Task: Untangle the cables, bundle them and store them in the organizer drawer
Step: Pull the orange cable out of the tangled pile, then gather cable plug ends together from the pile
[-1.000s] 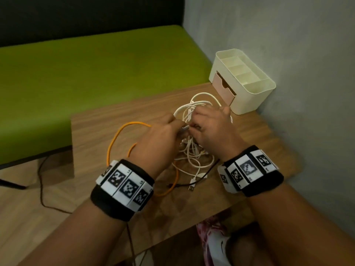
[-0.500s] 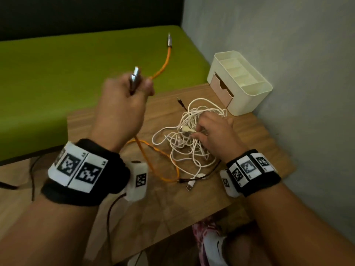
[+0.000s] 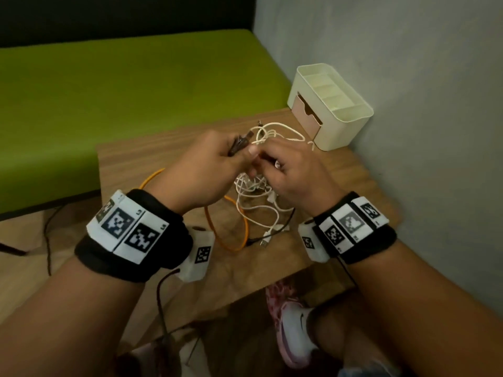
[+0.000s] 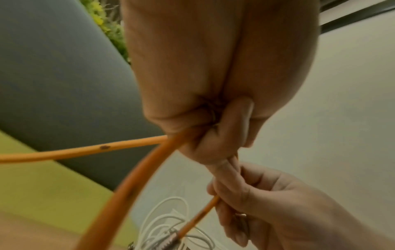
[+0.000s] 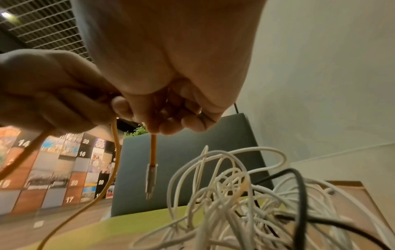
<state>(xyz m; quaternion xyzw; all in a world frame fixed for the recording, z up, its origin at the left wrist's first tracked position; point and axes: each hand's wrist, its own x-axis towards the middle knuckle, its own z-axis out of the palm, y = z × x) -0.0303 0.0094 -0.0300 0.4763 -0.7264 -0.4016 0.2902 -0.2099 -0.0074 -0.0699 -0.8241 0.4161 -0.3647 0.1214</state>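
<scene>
Cables lie before me on the wooden counter (image 3: 152,159): from the head view, my left hand (image 3: 201,170) and right hand (image 3: 294,172) meet above the white cable tangle (image 3: 255,191), the left grip curled round a metal plug end (image 3: 241,142) of the orange cable (image 3: 231,235), whose loop rests on the counter near my left wrist. The cream organizer (image 3: 351,123) stands at the counter's far right corner by the wall, its pink drawer (image 3: 306,112) facing me, and the green bench (image 3: 109,91) runs along behind. From the left wrist, my left fingers (image 4: 224,135) are closed tight on two runs of the orange cable (image 4: 128,186), while my right hand (image 4: 267,203) pinches a thinner stretch just below. From the right wrist, my right fingertips (image 5: 171,125) pinch the orange cable (image 5: 153,148) so its silver plug (image 5: 150,181) hangs straight down, with the white cable tangle (image 5: 224,194) and a black cable (image 5: 299,194) heaped underneath.
</scene>
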